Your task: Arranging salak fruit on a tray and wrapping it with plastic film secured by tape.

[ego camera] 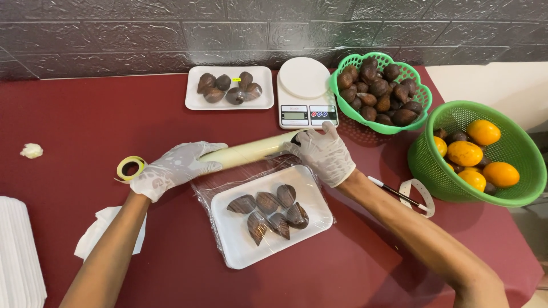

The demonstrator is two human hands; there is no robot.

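Two gloved hands, left hand and right hand, each grip clamped on pale cling-film roll, film stretched over white foam tray of brown scaly fruit on maroon tabletop. Wrapping step; next move likely needs film pulled taut, torn.

The left hand and right hand cover both ends of the wrap roll. The stack of white trays is cut off by the left edge. The scale display is too small to read, and oranges hide the lower fruit in the green basket.

Fruit tray before wrap roll; scale behind roll.
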